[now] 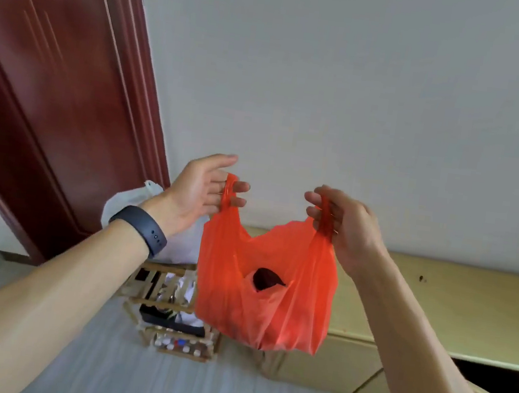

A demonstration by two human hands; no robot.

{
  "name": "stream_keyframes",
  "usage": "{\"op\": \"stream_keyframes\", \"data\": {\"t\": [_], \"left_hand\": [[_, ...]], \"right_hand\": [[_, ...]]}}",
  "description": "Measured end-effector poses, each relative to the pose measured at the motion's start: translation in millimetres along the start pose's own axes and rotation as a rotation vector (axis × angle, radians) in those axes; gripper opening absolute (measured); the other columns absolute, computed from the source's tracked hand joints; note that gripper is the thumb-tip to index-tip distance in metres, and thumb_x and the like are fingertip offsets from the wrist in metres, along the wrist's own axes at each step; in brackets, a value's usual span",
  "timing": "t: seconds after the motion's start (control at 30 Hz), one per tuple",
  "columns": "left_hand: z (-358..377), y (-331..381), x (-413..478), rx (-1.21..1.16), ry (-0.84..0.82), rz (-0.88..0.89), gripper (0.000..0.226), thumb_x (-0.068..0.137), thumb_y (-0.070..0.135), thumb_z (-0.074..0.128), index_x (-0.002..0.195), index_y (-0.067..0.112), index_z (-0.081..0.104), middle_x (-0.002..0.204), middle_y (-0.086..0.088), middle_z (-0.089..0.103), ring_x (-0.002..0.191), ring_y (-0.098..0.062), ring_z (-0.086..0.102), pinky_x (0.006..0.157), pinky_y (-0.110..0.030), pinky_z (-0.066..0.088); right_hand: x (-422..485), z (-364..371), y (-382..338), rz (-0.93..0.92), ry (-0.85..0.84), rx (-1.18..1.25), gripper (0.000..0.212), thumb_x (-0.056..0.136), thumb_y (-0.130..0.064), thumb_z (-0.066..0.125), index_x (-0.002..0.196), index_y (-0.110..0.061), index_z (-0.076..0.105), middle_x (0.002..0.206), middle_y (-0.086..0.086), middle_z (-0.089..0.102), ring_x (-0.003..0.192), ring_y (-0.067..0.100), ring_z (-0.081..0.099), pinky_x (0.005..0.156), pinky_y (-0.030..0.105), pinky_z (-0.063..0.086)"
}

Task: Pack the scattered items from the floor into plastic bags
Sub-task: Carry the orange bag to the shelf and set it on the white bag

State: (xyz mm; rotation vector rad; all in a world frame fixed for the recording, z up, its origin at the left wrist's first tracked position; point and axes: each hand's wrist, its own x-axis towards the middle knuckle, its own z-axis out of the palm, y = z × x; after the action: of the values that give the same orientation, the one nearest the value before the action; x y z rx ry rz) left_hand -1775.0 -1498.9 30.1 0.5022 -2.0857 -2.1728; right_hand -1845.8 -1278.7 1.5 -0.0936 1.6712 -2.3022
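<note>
Our left forearm (50, 294) fills the near lower left, a dark band (140, 228) on the wrist. Behind it stands a red-brown door (51, 86), and a white bag (125, 205) sits at its foot. Our left hand (201, 188) is raised before the grey wall (366, 78), palm showing, its grip only half closed: two fingers (238, 193) curl around the left handle of the orange bag (265, 289) while the thumb stands clear above. Below the hand a wooden rack (169, 316) stands on the pale floor (161, 381), small bottles in its lower tier. We see the bag hanging in the air between both hands, its mouth slack, something dark showing through a gap in its front. Our right hand (343, 227) has its grip pinched tight on the right handle. A low yellowish cabinet (435, 302) runs along the wall on the right.
</note>
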Motion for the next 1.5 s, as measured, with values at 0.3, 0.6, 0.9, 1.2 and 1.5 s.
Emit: {"op": "stream_keyframes", "data": {"t": [0.3, 0.6, 0.9, 1.2, 1.5], "left_hand": [[-90.9, 121.3, 127.1, 0.033, 0.074, 0.227, 0.058, 0.089, 0.046, 0.056, 0.125, 0.001, 0.056, 0.107, -0.009, 0.074, 0.097, -0.029, 0.072, 0.102, -0.045, 0.047], [-187.1, 167.6, 217.6, 0.074, 0.163, 0.321, 0.046, 0.089, 0.040, 0.059, 0.121, 0.007, 0.062, 0.100, -0.004, 0.074, 0.081, -0.019, 0.069, 0.079, -0.034, 0.051], [-285.2, 84.7, 315.1, 0.233, 0.087, 0.086, 0.027, 0.085, 0.034, 0.068, 0.100, 0.011, 0.070, 0.096, -0.007, 0.075, 0.079, -0.021, 0.068, 0.083, -0.038, 0.041], [-376.0, 23.2, 386.2, 0.183, 0.136, -0.040, 0.017, 0.086, 0.026, 0.066, 0.084, 0.010, 0.069, 0.069, 0.001, 0.065, 0.068, -0.020, 0.065, 0.079, -0.038, 0.041], [-380.2, -39.5, 379.9, 0.618, -0.128, 0.396, 0.017, 0.098, 0.031, 0.056, 0.114, 0.036, 0.061, 0.122, 0.021, 0.056, 0.117, 0.007, 0.047, 0.102, -0.019, 0.034]], "right_hand": [[139.8, 145.1, -60.4, -0.224, -0.101, 0.023, 0.018, 0.094, -0.016, 0.060, 0.106, -0.005, 0.069, 0.094, 0.006, 0.076, 0.072, 0.016, 0.064, 0.069, 0.031, 0.045], [245.6, 244.6, -59.9, -0.287, -0.190, -0.009, 0.018, 0.096, -0.013, 0.058, 0.107, -0.004, 0.069, 0.094, 0.005, 0.077, 0.073, 0.017, 0.067, 0.067, 0.031, 0.047], [341.5, 299.7, 56.8, -0.132, -0.030, -0.270, 0.023, 0.098, -0.005, 0.047, 0.106, -0.004, 0.068, 0.091, 0.007, 0.074, 0.067, 0.013, 0.066, 0.062, 0.024, 0.047], [367.3, 323.1, 141.4, -0.052, 0.128, -0.503, 0.026, 0.096, -0.001, 0.045, 0.089, -0.010, 0.067, 0.080, 0.005, 0.071, 0.072, 0.018, 0.065, 0.065, 0.021, 0.051], [353.7, 340.2, 168.6, -0.387, 0.332, -0.987, 0.008, 0.089, -0.024, 0.066, 0.093, -0.022, 0.072, 0.116, -0.011, 0.054, 0.112, 0.010, 0.053, 0.094, 0.025, 0.042]]}}
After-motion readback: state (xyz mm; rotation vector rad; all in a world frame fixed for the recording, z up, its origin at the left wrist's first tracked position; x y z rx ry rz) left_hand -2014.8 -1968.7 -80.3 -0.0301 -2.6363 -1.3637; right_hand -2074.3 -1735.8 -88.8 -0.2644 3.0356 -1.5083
